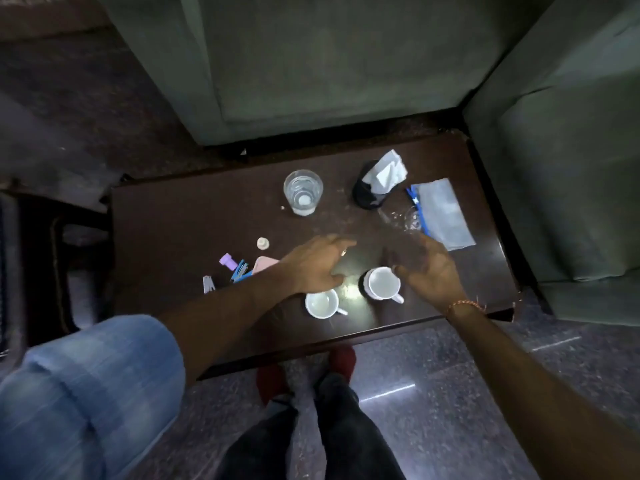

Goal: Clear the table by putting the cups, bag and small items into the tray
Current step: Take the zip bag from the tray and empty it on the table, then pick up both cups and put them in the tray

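Observation:
Two white cups stand near the front edge of the dark table point(180, 216): one cup point(322, 304) on the left, the other cup point(383, 283) on a dark coaster to its right. My left hand point(317, 263) hovers flat and open just above the left cup. Spread and empty, my right hand point(431, 268) is beside the right cup. A clear zip bag point(441, 213) with a blue seal lies at the right. Small items lie at the left: a purple bottle point(228, 262), a blue clip point(240, 271), a pink thing point(263, 265), a small white cap point(263, 243), a metal clipper point(208, 284). No tray is in view.
A glass of water point(303, 191) stands at the table's back middle. A black holder with white tissue point(379, 183) is at the back right. Grey sofas point(329, 64) close in behind and to the right. My feet are under the table's front edge on a polished floor.

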Demonstrator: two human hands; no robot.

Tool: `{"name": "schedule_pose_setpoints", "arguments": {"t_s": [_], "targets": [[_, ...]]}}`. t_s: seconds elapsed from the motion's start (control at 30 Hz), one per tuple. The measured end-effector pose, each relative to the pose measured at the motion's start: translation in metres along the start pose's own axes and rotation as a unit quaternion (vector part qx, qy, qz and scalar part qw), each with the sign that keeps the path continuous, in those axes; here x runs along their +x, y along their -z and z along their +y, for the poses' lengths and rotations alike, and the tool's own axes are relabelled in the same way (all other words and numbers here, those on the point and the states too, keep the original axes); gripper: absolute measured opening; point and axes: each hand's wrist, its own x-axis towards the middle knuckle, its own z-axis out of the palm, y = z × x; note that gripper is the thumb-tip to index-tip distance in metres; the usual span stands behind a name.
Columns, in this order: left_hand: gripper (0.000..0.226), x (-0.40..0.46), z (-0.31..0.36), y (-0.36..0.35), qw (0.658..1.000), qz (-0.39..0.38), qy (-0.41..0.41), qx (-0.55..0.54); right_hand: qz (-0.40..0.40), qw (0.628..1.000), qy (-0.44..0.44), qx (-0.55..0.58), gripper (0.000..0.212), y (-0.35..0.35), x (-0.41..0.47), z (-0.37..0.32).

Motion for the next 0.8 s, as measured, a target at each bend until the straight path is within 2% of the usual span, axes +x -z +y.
{"name": "schedule_pose_setpoints", "arguments": {"t_s": [0.13, 0.27, 0.47, 0.7, 0.8], "targets": [[0.084, -0.019, -0.020, -0.050, 0.999, -0.038, 0.035, 0.017, -0.104, 0.991, -0.008, -0.086, 0.100, -0.039, -0.005, 0.011], [0.097, -0.024, -0.028, -0.089, 0.996, -0.055, 0.065, 0.031, -0.140, 0.980, 0.005, -0.139, 0.105, -0.063, -0.005, 0.021], [0.073, -0.016, -0.024, -0.104, 0.995, -0.032, 0.093, 0.030, -0.118, 0.985, 0.013, -0.128, 0.077, -0.069, 0.002, 0.030], [0.058, -0.040, -0.018, -0.071, 0.995, -0.005, 0.094, -0.017, -0.123, 0.987, -0.004, -0.103, 0.075, -0.051, -0.018, 0.010], [0.051, -0.067, -0.012, -0.033, 0.996, 0.007, 0.084, 0.013, -0.131, 0.987, 0.001, -0.096, 0.069, -0.034, -0.042, -0.017]]}}
